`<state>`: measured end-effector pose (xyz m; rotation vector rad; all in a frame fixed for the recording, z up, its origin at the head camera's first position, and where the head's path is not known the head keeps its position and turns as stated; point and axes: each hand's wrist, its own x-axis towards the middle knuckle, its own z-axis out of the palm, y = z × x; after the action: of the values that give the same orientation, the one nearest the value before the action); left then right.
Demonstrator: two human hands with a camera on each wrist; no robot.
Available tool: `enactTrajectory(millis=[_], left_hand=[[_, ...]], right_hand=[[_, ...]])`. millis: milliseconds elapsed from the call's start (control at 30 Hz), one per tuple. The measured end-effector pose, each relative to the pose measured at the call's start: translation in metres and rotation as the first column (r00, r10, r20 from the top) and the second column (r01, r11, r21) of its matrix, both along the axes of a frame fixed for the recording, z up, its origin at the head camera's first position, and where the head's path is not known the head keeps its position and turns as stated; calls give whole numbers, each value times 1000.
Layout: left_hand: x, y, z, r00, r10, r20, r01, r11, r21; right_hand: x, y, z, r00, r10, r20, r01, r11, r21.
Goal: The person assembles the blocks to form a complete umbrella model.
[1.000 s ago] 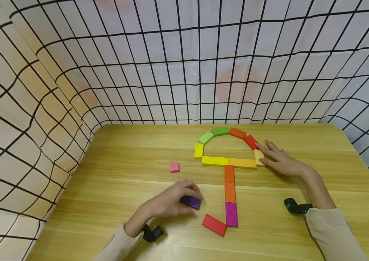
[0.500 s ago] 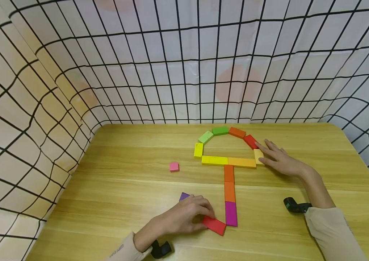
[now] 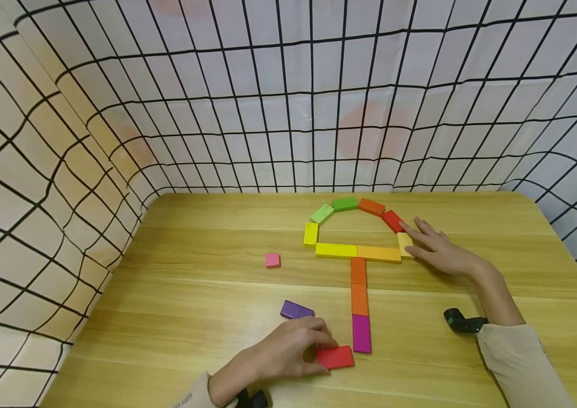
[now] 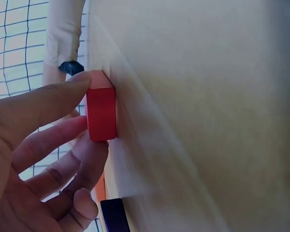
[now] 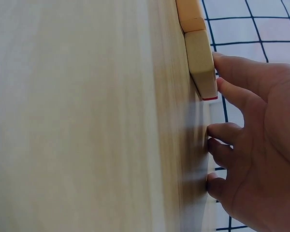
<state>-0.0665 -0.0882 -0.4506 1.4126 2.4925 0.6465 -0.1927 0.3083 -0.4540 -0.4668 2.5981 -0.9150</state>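
Observation:
My left hand (image 3: 290, 348) pinches a red block (image 3: 336, 357) by its left end, thumb on the near side and fingers on the far side. The left wrist view shows the thumb on one side of that red block (image 4: 101, 108). It lies just below the magenta block (image 3: 362, 334), the foot of a stem with orange blocks (image 3: 359, 299) above it. My right hand (image 3: 441, 249) rests with spread fingers at the arch's right side. Its fingertips touch the cream block (image 5: 200, 63) and reach the dark red block (image 3: 392, 221).
Left of the stem lie a purple block (image 3: 296, 310), partly behind the left hand, and a small pink block (image 3: 272, 260). Yellow (image 3: 336, 250), green (image 3: 345, 204) and orange blocks form a half-ring on the wooden table (image 3: 191, 255). A black-grid white cloth (image 3: 293, 113) stands behind.
My left hand has left the purple block, moved right and nearer, and gripped the red block. That block has turned from slanting to nearly level. The right hand stays put.

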Motion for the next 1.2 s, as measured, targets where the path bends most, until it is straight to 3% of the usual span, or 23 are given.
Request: enactTrajectory(millis=[333, 600, 967, 1200], left_hand=[[8, 2, -2, 999, 35, 12, -35, 998, 46], [13, 3, -5, 998, 48, -29, -46, 996, 73], [15, 5, -5, 998, 13, -66, -9, 998, 60], [15, 7, -5, 997, 29, -66, -26, 998, 51]], right_hand=[[0, 0, 0, 1000, 1, -6, -1, 1000, -2], [0, 0, -1, 1000, 5, -8, -5, 1000, 1], [0, 1, -1, 1000, 4, -7, -4, 1000, -1], [-1, 2, -3, 1000, 5, -10, -5, 1000, 2]])
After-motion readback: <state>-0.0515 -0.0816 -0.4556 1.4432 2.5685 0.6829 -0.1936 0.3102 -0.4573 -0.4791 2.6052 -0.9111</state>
